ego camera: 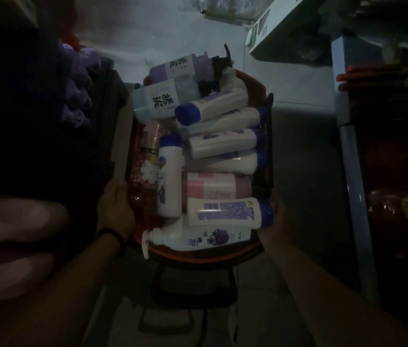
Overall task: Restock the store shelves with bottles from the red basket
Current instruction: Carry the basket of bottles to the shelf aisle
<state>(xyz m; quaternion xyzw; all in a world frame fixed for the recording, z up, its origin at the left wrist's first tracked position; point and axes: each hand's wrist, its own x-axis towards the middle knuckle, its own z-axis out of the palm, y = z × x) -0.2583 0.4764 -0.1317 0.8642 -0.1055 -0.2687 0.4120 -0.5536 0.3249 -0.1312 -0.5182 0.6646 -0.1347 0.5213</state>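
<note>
The red basket (198,255) sits in the middle of the dim head view, piled high with several bottles lying on their sides. Most are white with blue caps, such as the one (228,212) near the front right. A white pump bottle (198,237) lies across the front, a pink bottle (218,187) behind it, and two larger clear bottles (163,98) at the far end. My left hand (115,209) grips the basket's left rim. My right hand (277,226) holds the right rim beside the blue cap, with its fingers hidden behind the basket.
A dark shelf unit (47,121) with purple packs (77,91) stands on the left. On the right is a shelf upright (353,159) with dark goods behind it. A white box (280,23) lies at the upper right. Pale floor (173,33) stretches ahead of the basket.
</note>
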